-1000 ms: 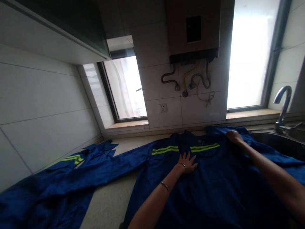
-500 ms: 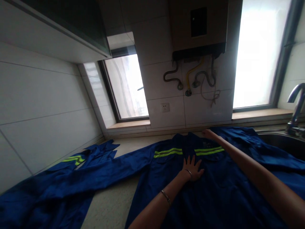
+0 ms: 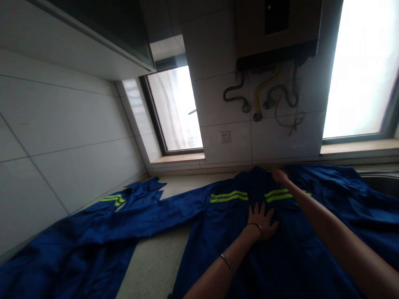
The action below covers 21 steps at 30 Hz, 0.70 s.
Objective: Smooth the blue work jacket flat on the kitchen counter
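Observation:
A dark blue work jacket (image 3: 224, 232) with yellow-green reflective chest stripes is spread front side up over the counter, its sleeve stretched out to the left. My left hand (image 3: 262, 222), with bracelets on its arm, presses flat on the jacket's front below the stripes, fingers spread. Up at the collar (image 3: 257, 172), my right hand (image 3: 279, 176) is closed on the jacket's edge; its fingers are slightly blurred and partly hidden. Another blue garment (image 3: 93, 249) with a reflective stripe lies at the left, partly under the sleeve.
The pale counter (image 3: 152, 261) shows between the garments. A dark sink (image 3: 385, 182) is at the right edge, partly bordered by blue cloth. Behind are a tiled wall, a socket (image 3: 225, 137), pipes (image 3: 257, 108) under a water heater (image 3: 277, 33), and two windows. A cabinet hangs upper left.
The view has turned slightly left, so everything sits further right and the tap has left the frame. The collar's two points now look bunched into one. My left hand stays flat on the jacket.

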Available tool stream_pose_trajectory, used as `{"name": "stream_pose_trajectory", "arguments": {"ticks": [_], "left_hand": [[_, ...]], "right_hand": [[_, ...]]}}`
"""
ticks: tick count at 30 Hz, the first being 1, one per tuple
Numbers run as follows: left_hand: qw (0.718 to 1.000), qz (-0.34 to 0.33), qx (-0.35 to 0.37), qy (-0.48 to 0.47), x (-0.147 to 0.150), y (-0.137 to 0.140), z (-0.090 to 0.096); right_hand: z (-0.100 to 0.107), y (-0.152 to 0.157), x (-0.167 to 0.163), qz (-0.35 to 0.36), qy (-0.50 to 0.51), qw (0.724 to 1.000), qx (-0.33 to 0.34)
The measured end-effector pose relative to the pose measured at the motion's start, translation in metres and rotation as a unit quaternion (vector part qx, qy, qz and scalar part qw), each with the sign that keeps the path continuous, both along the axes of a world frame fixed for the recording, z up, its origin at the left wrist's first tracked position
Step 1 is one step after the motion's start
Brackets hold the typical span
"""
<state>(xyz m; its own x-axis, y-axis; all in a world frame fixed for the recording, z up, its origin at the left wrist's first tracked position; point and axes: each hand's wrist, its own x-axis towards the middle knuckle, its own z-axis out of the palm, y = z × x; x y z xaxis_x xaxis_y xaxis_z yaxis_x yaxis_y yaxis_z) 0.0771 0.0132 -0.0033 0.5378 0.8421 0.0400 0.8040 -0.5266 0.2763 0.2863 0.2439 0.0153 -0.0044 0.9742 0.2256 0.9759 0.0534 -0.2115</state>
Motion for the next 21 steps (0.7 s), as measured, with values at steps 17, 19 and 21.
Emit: {"name": "stream_pose_trajectory", "arguments": {"ticks": [17,19,21], "left_hand": [[0.976,0.215,0.002,0.019,-0.011,0.005,-0.002],[0.982,0.189,-0.022,0.019,-0.012,0.007,-0.005],[0.987,0.157,-0.032,-0.006,-0.013,0.008,-0.007]], "right_hand": [[0.006,0.006,-0.120,0.063,0.093,0.992,-0.055],[0.007,0.011,-0.119,0.067,0.100,0.992,-0.034],[0.006,0.014,-0.118,0.052,0.091,0.994,-0.019]]}}
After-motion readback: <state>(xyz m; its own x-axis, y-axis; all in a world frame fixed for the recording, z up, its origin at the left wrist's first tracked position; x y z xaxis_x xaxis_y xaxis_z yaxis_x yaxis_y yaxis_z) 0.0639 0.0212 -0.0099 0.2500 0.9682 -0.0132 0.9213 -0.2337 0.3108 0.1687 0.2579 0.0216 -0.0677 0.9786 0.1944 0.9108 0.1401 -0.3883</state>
